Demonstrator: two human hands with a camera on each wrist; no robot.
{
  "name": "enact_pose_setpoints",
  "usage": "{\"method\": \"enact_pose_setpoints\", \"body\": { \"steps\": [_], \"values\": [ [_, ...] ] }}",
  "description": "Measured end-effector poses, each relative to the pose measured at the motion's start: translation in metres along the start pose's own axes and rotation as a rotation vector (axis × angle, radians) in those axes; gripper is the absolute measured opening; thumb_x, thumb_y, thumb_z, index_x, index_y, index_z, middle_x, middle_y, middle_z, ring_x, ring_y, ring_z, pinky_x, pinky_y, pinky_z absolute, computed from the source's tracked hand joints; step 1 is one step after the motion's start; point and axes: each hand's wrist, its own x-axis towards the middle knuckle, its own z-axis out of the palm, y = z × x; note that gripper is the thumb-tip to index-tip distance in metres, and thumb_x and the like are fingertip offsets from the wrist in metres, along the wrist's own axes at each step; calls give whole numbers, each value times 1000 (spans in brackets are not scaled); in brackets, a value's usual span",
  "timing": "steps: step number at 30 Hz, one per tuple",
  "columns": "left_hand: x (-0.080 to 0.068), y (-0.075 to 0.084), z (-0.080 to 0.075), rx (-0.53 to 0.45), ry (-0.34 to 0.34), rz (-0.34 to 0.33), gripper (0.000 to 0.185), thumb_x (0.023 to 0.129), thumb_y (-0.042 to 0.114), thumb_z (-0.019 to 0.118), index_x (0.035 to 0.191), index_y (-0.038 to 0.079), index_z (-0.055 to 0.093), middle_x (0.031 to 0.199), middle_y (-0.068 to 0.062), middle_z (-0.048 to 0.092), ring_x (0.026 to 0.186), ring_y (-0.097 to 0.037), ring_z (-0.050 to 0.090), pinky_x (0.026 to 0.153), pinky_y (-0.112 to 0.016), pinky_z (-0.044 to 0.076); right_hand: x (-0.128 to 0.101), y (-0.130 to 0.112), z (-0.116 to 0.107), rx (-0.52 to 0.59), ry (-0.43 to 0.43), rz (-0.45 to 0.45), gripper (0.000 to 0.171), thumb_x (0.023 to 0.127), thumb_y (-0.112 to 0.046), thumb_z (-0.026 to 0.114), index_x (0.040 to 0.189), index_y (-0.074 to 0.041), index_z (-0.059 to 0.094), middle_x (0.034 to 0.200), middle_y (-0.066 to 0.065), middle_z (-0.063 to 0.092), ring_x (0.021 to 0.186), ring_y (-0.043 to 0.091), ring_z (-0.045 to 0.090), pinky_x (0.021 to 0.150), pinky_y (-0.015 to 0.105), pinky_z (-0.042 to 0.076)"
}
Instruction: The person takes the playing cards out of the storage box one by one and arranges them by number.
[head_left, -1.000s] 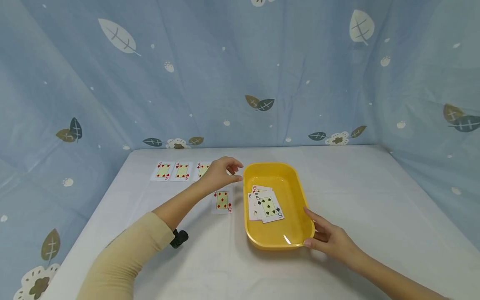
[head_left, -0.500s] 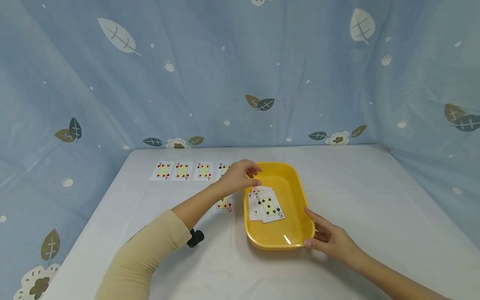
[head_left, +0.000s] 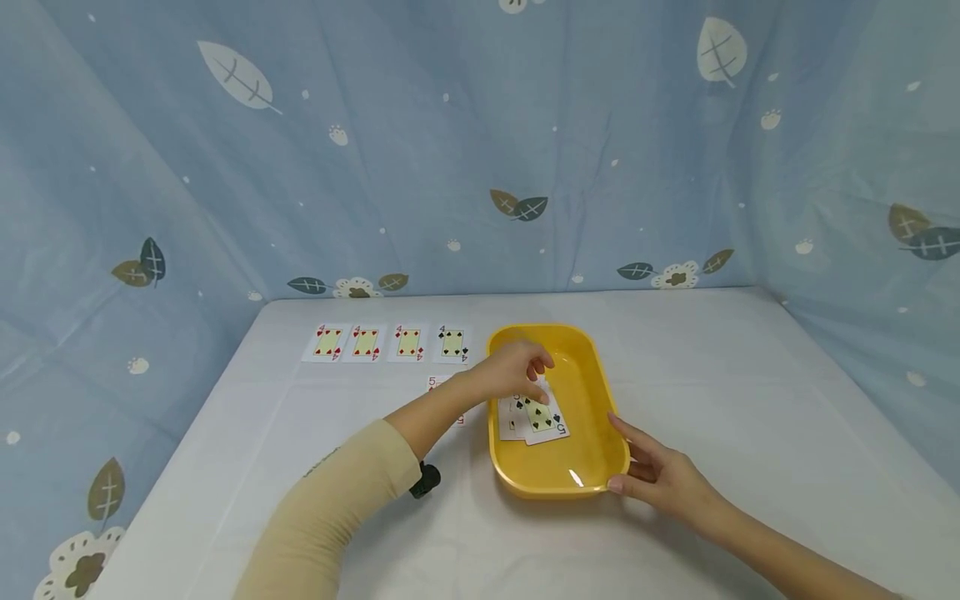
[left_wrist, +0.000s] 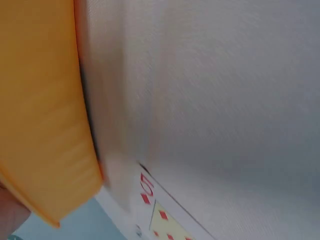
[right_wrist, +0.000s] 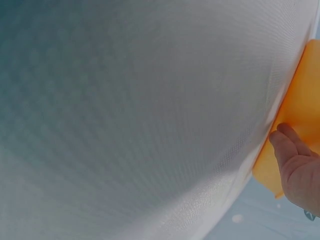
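A yellow plastic basin holds a few overlapping playing cards at its left side, a five of spades lying on top. My left hand reaches in over the basin's left rim, thumb and fingers apart, thumb tip right over that top card and nothing seen between them. It covers the upper part of the pile. With my right hand I grip the basin's near right corner, thumb at the rim; in the right wrist view the fingers lie against the outer wall.
Several fours lie in a row at the back left, from a four of hearts to a four of spades. Below the row, a five of diamonds is partly hidden by my left forearm. A patterned blue cloth hangs behind the table.
My left hand has moved right, from beside the basin's left rim to over the cards inside, uncovering the four of spades. The right hand and the basin have stayed put.
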Motion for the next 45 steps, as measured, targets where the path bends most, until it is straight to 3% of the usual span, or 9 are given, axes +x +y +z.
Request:
{"method": "enact_pose_setpoints", "body": {
  "steps": [9,21,26,33,39,45],
  "values": [
    [4,0,9,394,-51,-128,61,67,42,83,117,16,61,99,5,57,86,-10,53,76,-24,46,3,0,1,5,0,-32,76,85,-15,70,146,3,28,135,40,37,105,40,60,78,29,55],
    [9,-7,8,560,-69,-155,70,59,56,83,115,20,62,101,7,58,85,-10,53,77,-31,46,11,0,2,-41,29,-26,77,83,-16,72,146,1,30,135,37,40,103,39,62,78,29,55],
    [10,-8,9,559,-102,-149,67,59,55,83,113,22,62,91,9,59,82,-9,53,74,-29,44,11,-1,1,-41,27,32,78,83,-20,72,146,-2,30,135,36,41,102,37,64,78,29,55],
    [11,-8,14,527,-120,-136,54,57,55,84,95,25,60,83,11,55,78,-9,50,68,-26,40,6,-1,0,-32,21,65,78,84,-21,71,147,-3,29,137,37,39,101,36,64,78,28,55],
    [6,-6,14,398,-89,-88,49,63,43,86,98,25,56,90,11,57,81,-8,52,72,-24,41,1,0,1,-34,12,38,77,85,-20,70,148,-2,27,135,39,39,101,36,64,77,29,55],
    [5,-6,14,236,-24,-22,45,72,25,83,110,23,59,112,7,61,103,-8,56,91,-25,44,-1,-1,1,-26,15,34,77,86,-18,69,148,-2,27,138,38,35,103,38,63,78,29,55]
  ]
}}
